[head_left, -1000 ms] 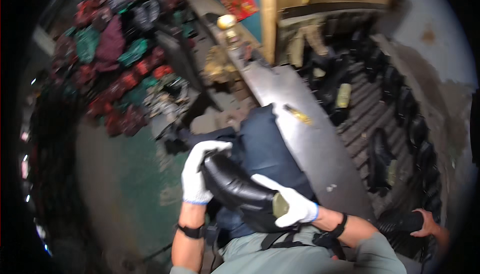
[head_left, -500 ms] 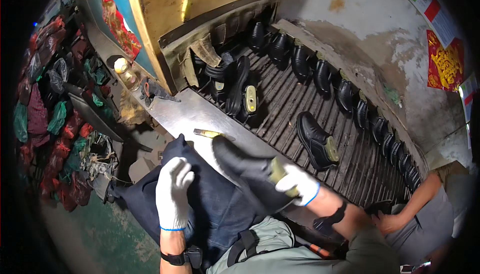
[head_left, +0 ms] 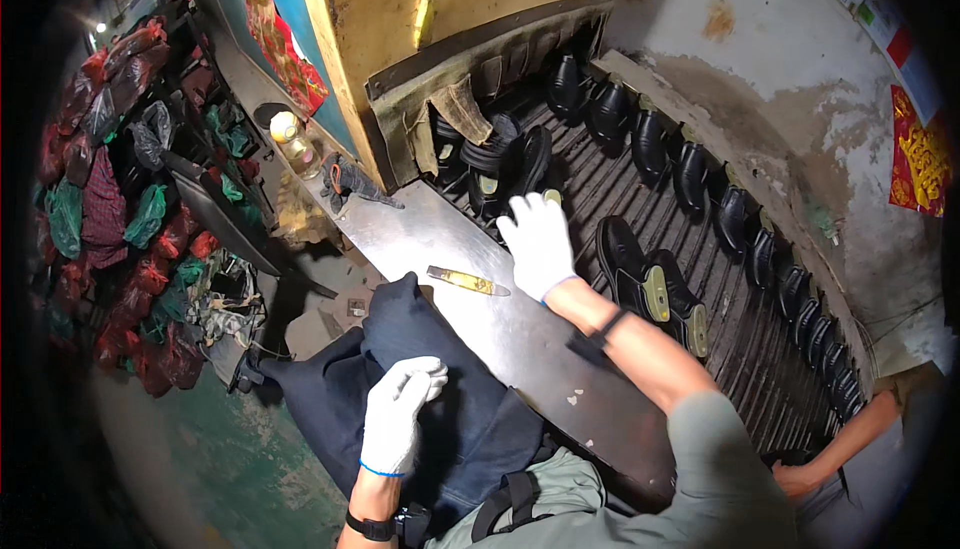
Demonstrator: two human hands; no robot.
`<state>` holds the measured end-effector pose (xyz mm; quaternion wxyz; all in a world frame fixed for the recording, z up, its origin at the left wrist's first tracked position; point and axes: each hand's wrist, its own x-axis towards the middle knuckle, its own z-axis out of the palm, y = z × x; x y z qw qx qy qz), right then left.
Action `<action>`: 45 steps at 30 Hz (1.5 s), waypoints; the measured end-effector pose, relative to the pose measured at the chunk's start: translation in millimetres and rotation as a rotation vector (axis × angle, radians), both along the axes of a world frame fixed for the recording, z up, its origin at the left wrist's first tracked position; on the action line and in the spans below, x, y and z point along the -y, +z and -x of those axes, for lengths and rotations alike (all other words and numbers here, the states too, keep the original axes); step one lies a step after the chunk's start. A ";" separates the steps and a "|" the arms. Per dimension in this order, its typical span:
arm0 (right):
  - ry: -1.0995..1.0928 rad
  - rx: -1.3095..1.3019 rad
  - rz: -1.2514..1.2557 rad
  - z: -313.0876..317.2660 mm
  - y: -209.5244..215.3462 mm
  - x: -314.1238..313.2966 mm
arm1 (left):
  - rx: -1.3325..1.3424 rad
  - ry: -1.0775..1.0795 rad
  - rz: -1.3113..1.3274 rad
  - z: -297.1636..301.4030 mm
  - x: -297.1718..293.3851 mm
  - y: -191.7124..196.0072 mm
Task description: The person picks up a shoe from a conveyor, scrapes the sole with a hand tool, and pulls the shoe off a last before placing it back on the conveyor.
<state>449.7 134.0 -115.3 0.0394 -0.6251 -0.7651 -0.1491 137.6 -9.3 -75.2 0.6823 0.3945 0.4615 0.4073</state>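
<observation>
A worker's gloved right hand [head_left: 538, 241] is reaching, fingers spread and empty, over the slatted conveyor [head_left: 745, 334] toward black shoes [head_left: 655, 289] lying just beyond the steel bench's far edge. The left hand [head_left: 398, 411] is resting loosely curled, holding nothing, on a dark apron [head_left: 440, 369]. Next move, seemingly: gripping one shoe.

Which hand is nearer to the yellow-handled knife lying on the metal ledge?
Right. The right hand reaches over the slatted conveyor just past the knife, slightly above it in the picture. The left hand rests lower down on the dark blue cloth, farther from the knife.
</observation>
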 end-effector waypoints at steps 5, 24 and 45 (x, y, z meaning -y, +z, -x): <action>-0.033 0.141 0.155 -9.9 -12.2 -34.7 | -0.028 -0.039 -0.053 17.3 5.9 8.4; -0.616 -1.516 0.077 -115.2 -123.4 -50.7 | 0.051 0.241 -0.144 64.3 41.7 3.2; 0.246 -2.656 1.026 82.5 37.5 150.3 | 0.081 -0.029 -0.521 132.9 -39.1 46.7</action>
